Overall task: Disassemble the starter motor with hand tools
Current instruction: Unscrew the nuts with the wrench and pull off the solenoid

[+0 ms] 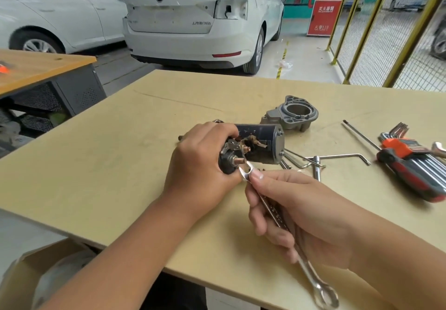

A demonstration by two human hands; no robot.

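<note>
My left hand [202, 162] grips the dark starter motor [260, 144] over the middle of the tan table [120, 153], with the black solenoid end and its copper studs turned toward me. My right hand [301, 215] holds a silver combination wrench [277, 215] by the shank. Its open jaw sits just under a copper stud on the solenoid, and its ring end [324, 295] hangs below my palm. The motor's grey aluminium nose housing [293, 114] lies apart, further back on the table.
To the right of the motor lie bent hex keys and a T-shaped socket wrench [321, 162], a long thin driver [362, 134], and a red and black hex key set [415, 169]. White cars stand beyond the table, a yellow mesh fence at right, another bench [36, 68] at left.
</note>
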